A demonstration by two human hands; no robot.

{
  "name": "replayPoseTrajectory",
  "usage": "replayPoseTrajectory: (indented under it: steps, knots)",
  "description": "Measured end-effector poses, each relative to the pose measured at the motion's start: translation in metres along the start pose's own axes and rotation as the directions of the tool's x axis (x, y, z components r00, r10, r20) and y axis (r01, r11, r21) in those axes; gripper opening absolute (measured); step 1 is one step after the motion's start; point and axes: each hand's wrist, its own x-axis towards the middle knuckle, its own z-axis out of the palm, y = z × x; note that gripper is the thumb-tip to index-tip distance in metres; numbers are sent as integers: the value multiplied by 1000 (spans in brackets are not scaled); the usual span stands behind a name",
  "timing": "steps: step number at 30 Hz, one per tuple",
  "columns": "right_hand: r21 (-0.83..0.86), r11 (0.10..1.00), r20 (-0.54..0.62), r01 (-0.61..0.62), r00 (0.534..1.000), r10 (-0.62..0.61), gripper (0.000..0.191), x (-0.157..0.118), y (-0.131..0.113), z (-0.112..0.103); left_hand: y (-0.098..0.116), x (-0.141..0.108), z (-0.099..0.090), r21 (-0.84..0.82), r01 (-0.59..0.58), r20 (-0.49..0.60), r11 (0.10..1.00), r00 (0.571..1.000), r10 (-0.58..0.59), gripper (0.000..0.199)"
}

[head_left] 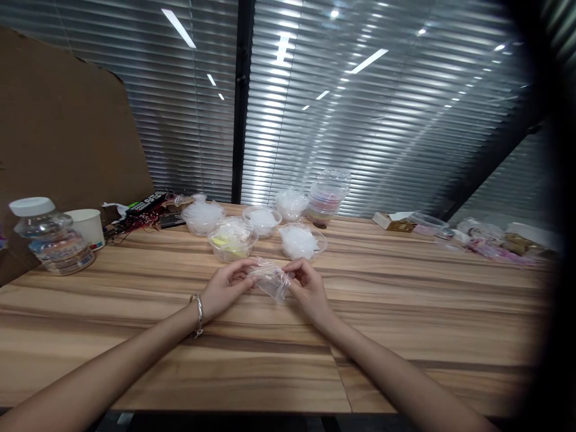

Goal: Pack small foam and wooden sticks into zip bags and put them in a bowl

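A small clear plastic bag is stretched between my two hands, above the wooden table. On its left side, my left hand pinches the bag with thumb and fingers; a silver bracelet circles that wrist. My right hand grips the bag's right upper edge. Whether anything lies inside the bag is too small to tell. Just beyond my hands stand a clear bowl with yellow and whitish contents and a clear bowl of white material.
Farther back are more clear bowls and a clear jar. A white-capped bottle, a paper cup and wired electronics occupy the left. Boxes and plastic packaging lie at the right. Blinds rise behind the wooden table.
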Motion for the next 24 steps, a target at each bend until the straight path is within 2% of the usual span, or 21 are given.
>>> replayPoseTrajectory:
  steps: [6, 10, 14, 17, 19, 21, 24]
  knots:
    - [-24, 999, 12, 25, 1000, -25, 10, -3, 1, 1, 6, 0, -1, 44, 44, -16, 998, 999, -43, 42]
    - [18, 999, 28, -44, 999, 43, 13, -4, -1, 2, 10, -7, 2, 13, 55, 131, 998, 990, -56, 52]
    - [38, 998, 91, -58, 994, 55, 15, -4, -6, 4, 13, -13, 4, 127, 17, 222, 992, 974, -45, 58]
    - [-6, 999, 174, -36, 984, 37, 13, -6, -9, 4, 16, -11, 5, 232, -36, 246, 972, 969, -23, 42]
    - [-28, 999, 235, -18, 972, 24, 12, -8, -10, 4, 16, -8, 4, 298, -76, 224, 952, 975, 8, 28]
    - [-27, 999, 278, -21, 960, 28, 11, -10, -10, 6, 16, -6, 4, 348, -96, 194, 933, 981, 28, 24]
    - [-2, 998, 277, -66, 959, 64, 12, -11, -6, 9, 13, -4, 3, 359, -64, 178, 931, 984, -1, 24]
